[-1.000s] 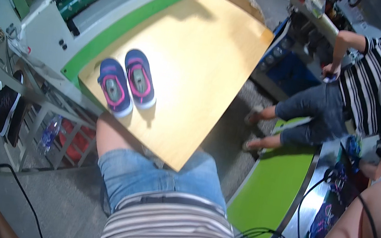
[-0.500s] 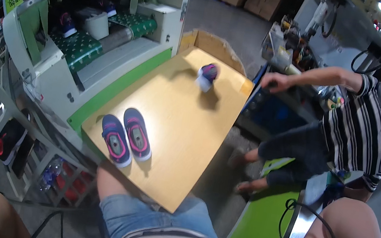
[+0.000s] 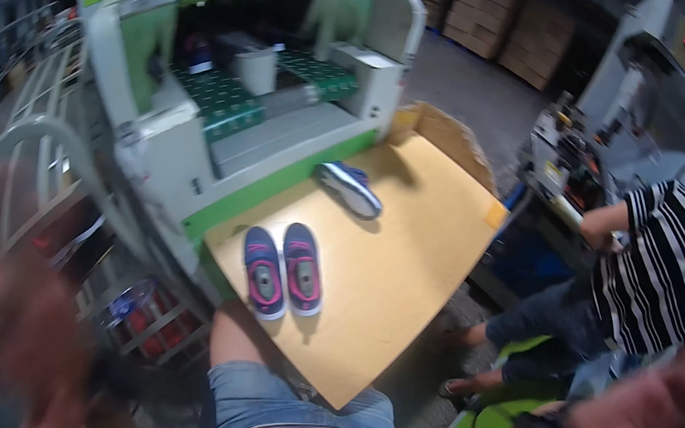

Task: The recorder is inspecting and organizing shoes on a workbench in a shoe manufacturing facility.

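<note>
A pair of dark blue sneakers with pink trim stands upright side by side on the pale wooden board, the left sneaker touching or nearly touching the right sneaker. Farther back, a third sneaker lies tipped on its side, its sole facing me. My left hand is a blur at the left, near the metal rack and away from the shoes; its fingers are smeared. Raised at the lower right, my right hand has loosely spread fingers and nothing visible in it. A dark band circles that wrist.
The wooden board abuts a white-and-green machine with a green belt. A grey metal rack stands left. At the right, a co-worker in a striped shirt sits by another machine. Cardboard boxes are stacked behind.
The third sneaker, airborne or blurred above the board before, now lies on its side farther left. Both my hands have come into view. The co-worker's outstretched arm has drawn back. My view has shifted.
</note>
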### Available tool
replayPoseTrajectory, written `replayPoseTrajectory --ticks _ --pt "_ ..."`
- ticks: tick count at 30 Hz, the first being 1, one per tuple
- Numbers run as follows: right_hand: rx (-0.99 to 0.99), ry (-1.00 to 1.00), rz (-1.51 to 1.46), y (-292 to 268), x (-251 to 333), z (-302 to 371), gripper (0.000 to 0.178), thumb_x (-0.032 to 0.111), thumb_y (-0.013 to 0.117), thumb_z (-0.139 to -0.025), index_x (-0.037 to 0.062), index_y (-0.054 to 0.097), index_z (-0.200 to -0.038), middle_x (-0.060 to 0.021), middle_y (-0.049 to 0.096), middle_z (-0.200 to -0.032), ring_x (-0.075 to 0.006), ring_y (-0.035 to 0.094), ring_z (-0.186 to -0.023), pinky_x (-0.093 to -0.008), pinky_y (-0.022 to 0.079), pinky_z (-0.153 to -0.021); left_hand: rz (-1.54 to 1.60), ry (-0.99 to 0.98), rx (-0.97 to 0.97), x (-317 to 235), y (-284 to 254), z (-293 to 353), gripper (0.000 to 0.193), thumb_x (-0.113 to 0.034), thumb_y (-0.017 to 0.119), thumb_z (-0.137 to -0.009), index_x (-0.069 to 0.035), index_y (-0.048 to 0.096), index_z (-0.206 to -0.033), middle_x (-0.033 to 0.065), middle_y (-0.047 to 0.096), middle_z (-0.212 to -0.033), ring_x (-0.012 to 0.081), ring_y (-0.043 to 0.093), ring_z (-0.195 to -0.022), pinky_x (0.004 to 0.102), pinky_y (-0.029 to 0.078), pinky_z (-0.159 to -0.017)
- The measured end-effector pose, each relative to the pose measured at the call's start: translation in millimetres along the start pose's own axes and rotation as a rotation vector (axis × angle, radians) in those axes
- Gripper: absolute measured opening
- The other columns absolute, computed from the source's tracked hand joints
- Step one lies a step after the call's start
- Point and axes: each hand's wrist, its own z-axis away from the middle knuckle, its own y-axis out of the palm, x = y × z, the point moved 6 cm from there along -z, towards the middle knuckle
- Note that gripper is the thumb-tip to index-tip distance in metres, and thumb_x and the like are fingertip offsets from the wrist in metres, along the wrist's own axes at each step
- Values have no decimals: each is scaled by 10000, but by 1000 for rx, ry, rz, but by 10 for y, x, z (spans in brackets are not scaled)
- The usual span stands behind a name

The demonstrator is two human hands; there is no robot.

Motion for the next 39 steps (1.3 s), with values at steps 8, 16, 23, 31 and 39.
replayPoseTrajectory --ticks 8,16,23,31,39 --pt "827 1420 353 51 -1615 3755 712 237 673 -938 14 312 -1510 -248 325 -1545 -343 273 -1465 -424 215 -1201 254 -799 -247 1658 1332 900 822 -239 625 -975 32 107 -1554 259 249 -1557 341 264 -1460 389 244 -1186" --pt "884 1354 422 -196 -2126 4410 753 249 711 -885 46 333 -1503 -277 394 -1477 -436 363 -1382 -454 280 -1163 369 -761 -278 2054 1462 1269 886 -157 636 -945 -30 12 -1562 239 268 -1526 316 341 -1404 392 291 -1165" --pt "1015 1381 962 -1135 -3750 4085 744 194 808 -773 -30 454 -1388 -294 542 -1348 -404 527 -1267 -418 415 -1069 234 -687 -55 2124 1613 1089 896 -313 631 -964 -43 19 -1561 266 169 -1564 363 222 -1471 416 209 -1207" --pt "1397 893 871 -1399 -2727 3633 465 65 721 -788 50 603 -1237 -212 655 -1143 -405 606 -1084 -452 487 -944 198 -671 -55 2163 1600 1196 906 -311 632 -956 -64 10 -1568 275 135 -1573 381 191 -1481 438 186 -1211" --pt "889 1121 933 -2025 -2597 3168 400 267 580 -1000 52 590 -1337 -218 572 -1288 -339 522 -1222 -427 405 -1049 395 -688 -143 2117 1434 959 816 -167 588 -981 -75 36 -1575 215 239 -1541 284 307 -1419 390 280 -1176"
